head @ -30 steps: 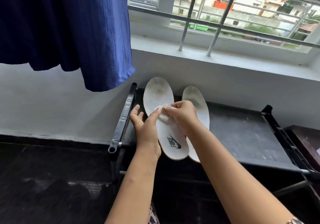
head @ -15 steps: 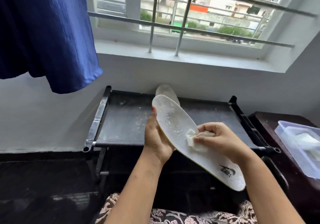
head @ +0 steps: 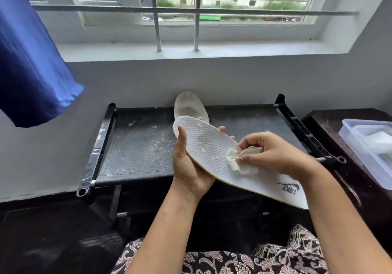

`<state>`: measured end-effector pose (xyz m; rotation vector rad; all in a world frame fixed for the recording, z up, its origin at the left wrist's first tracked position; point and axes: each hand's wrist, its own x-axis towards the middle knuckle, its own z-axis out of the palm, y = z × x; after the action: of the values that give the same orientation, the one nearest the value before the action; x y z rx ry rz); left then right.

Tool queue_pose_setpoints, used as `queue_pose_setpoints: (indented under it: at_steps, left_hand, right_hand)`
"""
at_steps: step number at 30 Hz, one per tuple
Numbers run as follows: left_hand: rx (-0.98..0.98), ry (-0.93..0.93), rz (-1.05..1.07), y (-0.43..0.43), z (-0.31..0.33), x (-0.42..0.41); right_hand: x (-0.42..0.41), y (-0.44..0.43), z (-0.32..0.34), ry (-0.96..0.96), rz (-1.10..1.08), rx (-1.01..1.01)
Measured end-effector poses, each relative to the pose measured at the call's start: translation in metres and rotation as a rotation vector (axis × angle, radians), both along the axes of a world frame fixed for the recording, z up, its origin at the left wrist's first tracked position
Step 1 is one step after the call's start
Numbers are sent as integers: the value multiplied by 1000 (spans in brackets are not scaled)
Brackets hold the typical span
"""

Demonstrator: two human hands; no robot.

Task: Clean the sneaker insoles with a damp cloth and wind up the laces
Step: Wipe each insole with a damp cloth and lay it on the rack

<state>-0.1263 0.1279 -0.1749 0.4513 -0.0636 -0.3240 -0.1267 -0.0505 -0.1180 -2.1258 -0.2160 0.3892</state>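
Note:
A white mesh insole (head: 214, 146) with a black logo near its heel is held up over the black rack, toe pointing away from me. My left hand (head: 188, 163) grips it from beneath, thumb on its left edge and fingertips showing past the far edge. My right hand (head: 269, 153) pinches a small crumpled white cloth (head: 239, 164) and presses it on the middle of the insole. White flecks dot the insole's front half. A second, greyer insole (head: 187, 105) leans against the wall on the rack behind the first. No laces are in view.
The black rack (head: 137, 146) has raised side rails and white specks on its top. A clear plastic tub (head: 369, 144) sits on a dark wooden stand (head: 343, 180) at the right. Blue fabric (head: 27, 66) hangs at upper left. A barred window (head: 197, 13) faces me.
My left hand lifted the insole off the rack and brought it toward me, tilted. My right hand kept the cloth on it, shifting along its middle. The view swung right, showing the tub.

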Motion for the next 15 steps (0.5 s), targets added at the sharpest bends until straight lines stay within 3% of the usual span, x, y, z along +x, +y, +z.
queue_pose_setpoints:
  at_steps: [6, 9, 15]
  left_hand:
    - [47, -39, 74, 4, -1, -1]
    - [67, -49, 63, -4, -1, -6]
    - [148, -82, 50, -18, 2, -14]
  right_hand:
    - [7, 8, -7, -443, -353, 115]
    - [8, 24, -10, -493, -509, 234]
    - [5, 57, -23, -602, -569, 44]
